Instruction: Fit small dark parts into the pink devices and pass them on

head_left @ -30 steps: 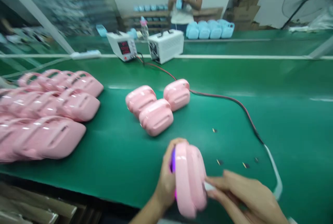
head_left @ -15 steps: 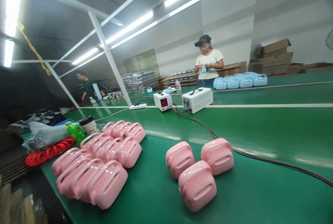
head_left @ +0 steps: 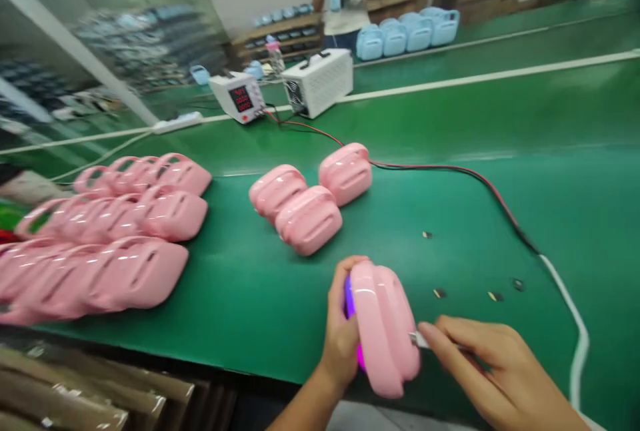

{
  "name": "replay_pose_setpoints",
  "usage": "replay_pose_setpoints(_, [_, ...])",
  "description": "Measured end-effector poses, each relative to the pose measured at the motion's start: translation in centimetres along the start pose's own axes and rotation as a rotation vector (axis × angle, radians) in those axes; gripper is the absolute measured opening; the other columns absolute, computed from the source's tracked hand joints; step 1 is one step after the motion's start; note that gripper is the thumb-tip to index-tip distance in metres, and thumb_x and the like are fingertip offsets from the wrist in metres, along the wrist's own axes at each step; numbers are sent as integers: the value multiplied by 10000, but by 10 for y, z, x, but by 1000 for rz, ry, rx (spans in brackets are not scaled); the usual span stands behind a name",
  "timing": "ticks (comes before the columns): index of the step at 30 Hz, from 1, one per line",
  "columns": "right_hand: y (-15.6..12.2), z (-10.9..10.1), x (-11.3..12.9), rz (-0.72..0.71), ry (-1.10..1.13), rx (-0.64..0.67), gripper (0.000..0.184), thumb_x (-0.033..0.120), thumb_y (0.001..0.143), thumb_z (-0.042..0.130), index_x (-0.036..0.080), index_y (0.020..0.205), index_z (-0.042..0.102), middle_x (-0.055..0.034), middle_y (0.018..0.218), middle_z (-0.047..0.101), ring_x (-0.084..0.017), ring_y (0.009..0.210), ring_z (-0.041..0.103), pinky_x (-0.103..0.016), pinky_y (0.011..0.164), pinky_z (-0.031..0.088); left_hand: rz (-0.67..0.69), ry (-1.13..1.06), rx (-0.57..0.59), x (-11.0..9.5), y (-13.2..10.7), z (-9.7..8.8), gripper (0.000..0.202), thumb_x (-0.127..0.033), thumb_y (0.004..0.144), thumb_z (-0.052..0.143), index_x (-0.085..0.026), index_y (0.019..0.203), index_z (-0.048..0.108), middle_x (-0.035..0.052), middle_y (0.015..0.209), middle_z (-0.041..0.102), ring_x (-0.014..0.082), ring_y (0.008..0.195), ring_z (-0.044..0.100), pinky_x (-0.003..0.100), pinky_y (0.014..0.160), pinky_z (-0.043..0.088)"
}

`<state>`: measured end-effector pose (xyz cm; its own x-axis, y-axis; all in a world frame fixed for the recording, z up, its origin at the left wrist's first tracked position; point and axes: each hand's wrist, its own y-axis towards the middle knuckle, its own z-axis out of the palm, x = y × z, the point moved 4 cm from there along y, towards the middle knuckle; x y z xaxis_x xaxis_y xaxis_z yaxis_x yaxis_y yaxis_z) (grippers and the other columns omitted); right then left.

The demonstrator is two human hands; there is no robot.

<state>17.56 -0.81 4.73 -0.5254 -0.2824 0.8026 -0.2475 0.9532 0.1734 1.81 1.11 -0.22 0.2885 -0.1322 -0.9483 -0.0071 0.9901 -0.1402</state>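
Observation:
My left hand (head_left: 340, 334) grips a pink plastic device (head_left: 383, 327) standing on edge on the green table (head_left: 240, 284), near its front edge. A purple light glows on the device's left face, under my fingers. My right hand (head_left: 493, 371) is closed in a pinch on a small white plug (head_left: 419, 339) that touches the device's right side. A white cable (head_left: 575, 331) runs from the plug end back along the table and joins a red and black wire (head_left: 450, 171).
Three pink devices (head_left: 310, 194) lie grouped mid-table. Rows of several more pink ones (head_left: 115, 231) fill the left. A metered power supply (head_left: 237, 96) and a white box (head_left: 317, 81) stand behind. A person holding a blue item stands by blue devices (head_left: 407, 32). Small dark bits (head_left: 440, 293) dot the table.
The view had swung up toward the ceiling and room half a second ago and is down on the table again. My hands hold the device and plug much as one second ago.

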Motion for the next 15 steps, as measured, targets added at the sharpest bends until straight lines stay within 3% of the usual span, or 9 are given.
replay_pose_setpoints(3, [5,-5,5,-11,-15,7,471,334,957,459,202,544,274,50,468,313,-91,411,322,-254,406,253,21,26,47,-10,8,1,477,-496,722,678,-228,1098,557,28,998,578,229,871,542,313,822,456])
replay_pose_setpoints(7, [9,-9,8,-17,-17,46,457,300,961,471,200,545,311,58,503,313,-83,454,297,-261,440,237,8,50,84,-11,9,2,445,-457,730,676,-236,1095,551,24,1037,564,236,933,533,307,847,438])
replay_pose_setpoints(12, [13,-5,0,165,103,187,503,412,967,421,199,540,262,61,515,221,-85,475,235,-265,449,207,29,133,78,-16,8,4,419,-454,744,652,-230,1083,551,19,975,570,223,857,539,307,790,442])
replay_pose_setpoints(15, [12,-6,0,197,123,149,493,400,963,433,198,544,269,60,513,239,-84,476,248,-262,460,211,54,168,47,-21,9,7,419,-455,739,642,-220,1076,557,34,1031,582,248,942,546,318,853,435])
